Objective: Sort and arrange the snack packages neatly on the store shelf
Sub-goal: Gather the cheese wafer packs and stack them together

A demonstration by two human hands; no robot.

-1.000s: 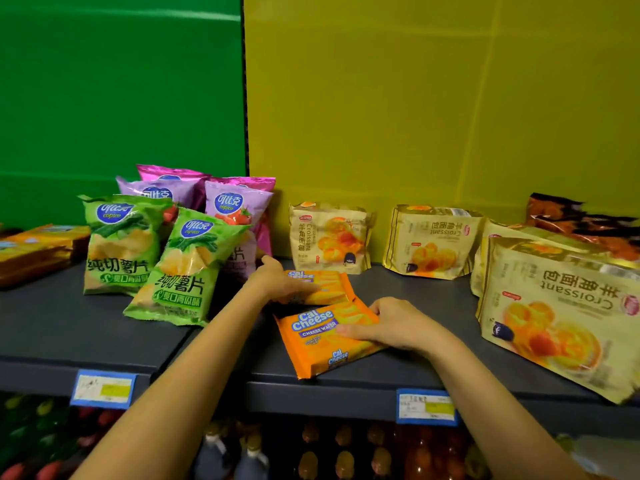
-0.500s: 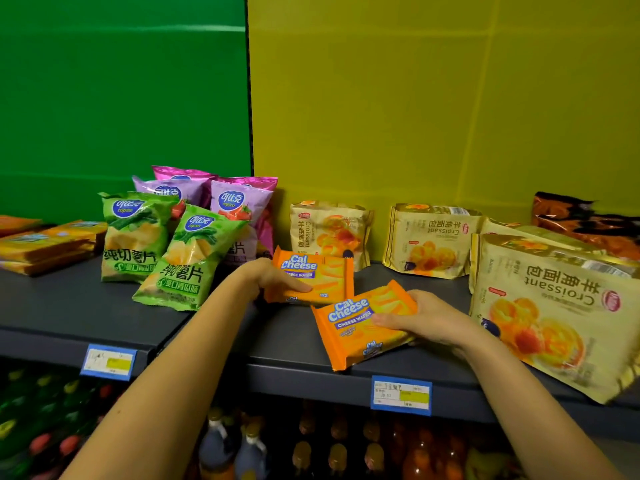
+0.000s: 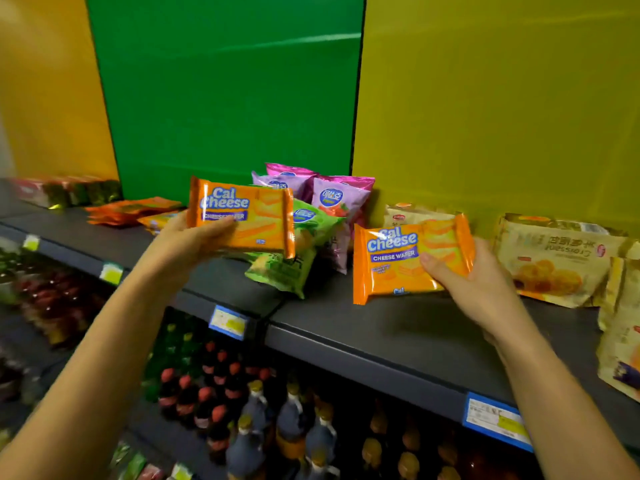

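My left hand (image 3: 188,239) grips an orange Cal Cheese wafer pack (image 3: 256,220) and holds it up above the dark shelf (image 3: 398,334), in front of the chip bags. My right hand (image 3: 467,282) grips a second orange Cal Cheese wafer pack (image 3: 398,261), thumb on its front, just above the shelf. More orange wafer packs (image 3: 135,209) lie flat in a pile further left on the shelf. Green chip bags (image 3: 294,258) and purple chip bags (image 3: 339,206) lean together behind the held packs. Beige croissant bags (image 3: 554,258) stand at the right.
The back wall has orange, green and yellow panels. Price tags (image 3: 228,322) hang on the shelf's front edge. Below the shelf stand rows of drink bottles (image 3: 242,410). Dark and red packages (image 3: 65,192) sit at the far left of the shelf.
Both hands have lifted their wafer packs off the shelf and carried them leftward. The view has swung left, bringing the orange wall panel and the wafer pile into sight.
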